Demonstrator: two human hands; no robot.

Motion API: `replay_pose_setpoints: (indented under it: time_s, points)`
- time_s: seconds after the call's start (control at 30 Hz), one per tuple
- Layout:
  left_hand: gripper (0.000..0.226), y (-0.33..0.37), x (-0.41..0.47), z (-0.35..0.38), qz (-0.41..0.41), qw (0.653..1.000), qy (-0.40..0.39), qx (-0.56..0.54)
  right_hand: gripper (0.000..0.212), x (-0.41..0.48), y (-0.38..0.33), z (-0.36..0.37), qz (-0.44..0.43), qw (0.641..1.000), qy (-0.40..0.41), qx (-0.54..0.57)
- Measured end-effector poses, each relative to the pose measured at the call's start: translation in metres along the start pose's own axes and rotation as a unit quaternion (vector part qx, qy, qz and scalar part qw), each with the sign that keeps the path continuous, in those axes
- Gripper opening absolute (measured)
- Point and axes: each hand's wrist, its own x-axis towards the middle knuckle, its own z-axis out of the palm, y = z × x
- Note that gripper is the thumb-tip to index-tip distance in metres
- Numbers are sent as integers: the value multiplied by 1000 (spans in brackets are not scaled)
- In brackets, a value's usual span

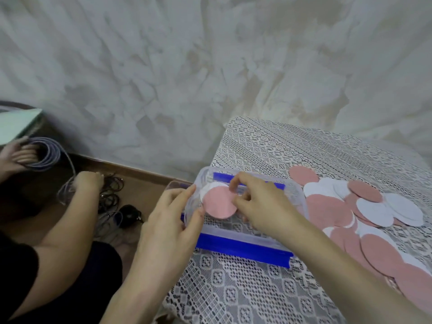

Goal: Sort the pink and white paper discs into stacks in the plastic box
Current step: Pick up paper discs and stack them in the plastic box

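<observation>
The plastic box (299,202) stands near the left edge of the bench (268,146), which is covered with a white lace cloth (233,288). The box is clear and has a blue clip (243,249) on its near long side. The left hand (168,220) holds the left end of the box; its grip is closed on the wall there, with the thumb on the inner side and the other fingers outside. The right hand (261,206) reaches into the box from the right, and its grip is clamped on a pink disc (219,202), which it pinches at the right edge between thumb and forefinger. This disc is inside the box, at its left end, and it lies partly over a white disc (205,188). To the right of the box, on the cloth, a loose pile of discs (350,211) is spread, pink and white mixed and overlapping. At the left, on the floor (145,181) beside the bench, a second person (58,253) sits and holds a coil of grey cable (44,155).
</observation>
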Motion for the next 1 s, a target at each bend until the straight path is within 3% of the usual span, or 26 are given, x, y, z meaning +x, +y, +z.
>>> replay_pose_setpoints:
  time_s: [0.1,0.23,0.3,0.5,0.83,1.0]
  points:
    - [52,0,0,-1,2,1000,-2,-1,12,-4,-6,-3,-32,996,-21,-86]
    - [51,-2,0,0,-1,1000,-5,-5,48,-11,-12,-8,-49,987,-63,-141]
    - [52,-2,0,0,0,1000,-5,1,53,-9,-12,-7,-53,983,-70,-160]
    - [51,-1,3,-1,4,1000,-10,17,29,13,-4,3,-72,987,-34,-136]
    - [46,1,9,-6,11,993,-4,116,32,8,-5,3,-93,980,-27,-177]
    - [34,13,22,0,59,972,42,222,32,-12,-5,-5,-129,951,40,-277]
